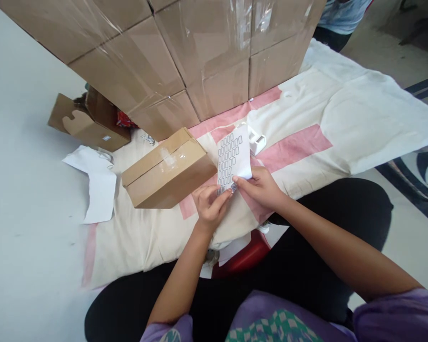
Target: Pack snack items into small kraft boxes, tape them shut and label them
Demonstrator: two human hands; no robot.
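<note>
My right hand [262, 188] pinches a white label sheet [231, 156] by its lower right side, thumb on top. Rows of small outlined rectangles are printed on it, and the sheet bends slightly. My left hand [209, 205] is closed at the bottom edge of the same sheet, thumb and forefinger pressed together near a small dark-marked spot. Whether a single label is between those fingertips I cannot tell. A closed cardboard box [164, 171] with clear tape over its top seam lies just left of the sheet.
Stacked taped cartons [214, 71] form a wall at the back. Behind the sheet lies a small white device [257, 143]. White paper [102, 190] and an opened carton [96, 121] are at the left. A cream and pink cloth [146, 237] covers the surface. Another person [344, 16] is at top right.
</note>
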